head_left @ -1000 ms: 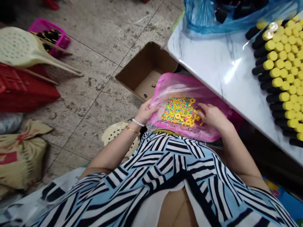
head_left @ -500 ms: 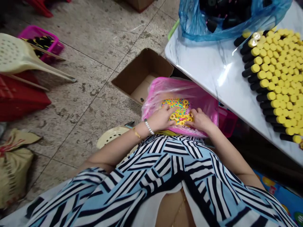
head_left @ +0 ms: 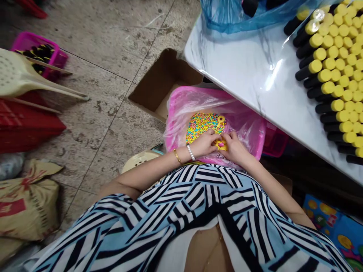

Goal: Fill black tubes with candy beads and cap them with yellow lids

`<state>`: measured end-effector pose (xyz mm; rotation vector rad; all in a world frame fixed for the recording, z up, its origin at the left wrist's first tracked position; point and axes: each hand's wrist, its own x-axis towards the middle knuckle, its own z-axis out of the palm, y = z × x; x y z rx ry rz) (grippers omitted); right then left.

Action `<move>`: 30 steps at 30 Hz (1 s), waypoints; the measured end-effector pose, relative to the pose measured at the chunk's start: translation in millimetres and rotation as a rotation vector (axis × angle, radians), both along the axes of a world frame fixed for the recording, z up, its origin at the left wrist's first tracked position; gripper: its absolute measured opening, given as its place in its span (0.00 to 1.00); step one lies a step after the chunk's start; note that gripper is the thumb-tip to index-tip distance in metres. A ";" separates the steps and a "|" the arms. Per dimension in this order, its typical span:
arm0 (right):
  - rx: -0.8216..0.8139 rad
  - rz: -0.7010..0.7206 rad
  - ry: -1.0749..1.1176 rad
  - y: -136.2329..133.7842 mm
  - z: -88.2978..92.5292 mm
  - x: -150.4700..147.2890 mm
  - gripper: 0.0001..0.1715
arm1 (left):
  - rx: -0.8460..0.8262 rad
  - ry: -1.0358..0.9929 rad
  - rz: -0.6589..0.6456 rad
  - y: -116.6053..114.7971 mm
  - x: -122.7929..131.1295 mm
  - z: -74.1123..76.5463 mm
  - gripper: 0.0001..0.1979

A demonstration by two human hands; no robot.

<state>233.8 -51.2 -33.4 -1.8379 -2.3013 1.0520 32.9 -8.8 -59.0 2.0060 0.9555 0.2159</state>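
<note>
A pink plastic basket (head_left: 258,145) lined with clear film sits against my front. It holds small multicoloured beads (head_left: 200,124) and several yellow plastic pieces, one a ring-ended yellow piece (head_left: 220,121) lying on the beads. My left hand (head_left: 204,144), with pearl and gold bracelets at the wrist, is closed over the beads, fingertips pinched. Its fingertips meet those of my right hand (head_left: 235,148), whose fingers are also bent together. Right below them show yellow pieces with a bit of pink (head_left: 221,144). What the fingertips grip is too small to make out.
A marble-patterned table (head_left: 227,53) at the right bears a blue plastic bag (head_left: 224,20) and rows of black tubes with yellow ends (head_left: 329,70). An open cardboard box (head_left: 159,81) stands behind the basket. Left are a cream stool (head_left: 17,73), a pink basket (head_left: 61,58) and sacks (head_left: 34,211).
My hands have come together from opposite sides of the beads, and their spread fingers have closed at the middle. More of the beads shows now. The view has shifted slightly.
</note>
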 end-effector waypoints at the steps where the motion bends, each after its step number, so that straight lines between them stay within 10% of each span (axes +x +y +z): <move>1: -0.004 0.007 0.028 -0.3 -1.4 0.1 0.30 | -0.037 -0.045 0.027 -1.5 0.7 -0.2 0.17; 11: -0.045 -0.006 0.053 -1.9 -0.1 -6.0 0.32 | -0.270 -0.206 0.210 -12.1 0.8 5.0 0.19; 24: -0.007 -0.112 0.205 18.4 0.4 -1.1 0.26 | -0.981 -0.492 0.445 2.5 -10.7 22.5 0.26; 30: 0.009 0.024 -0.183 11.7 23.8 14.0 0.20 | -0.435 -0.286 0.360 9.0 -38.1 19.0 0.23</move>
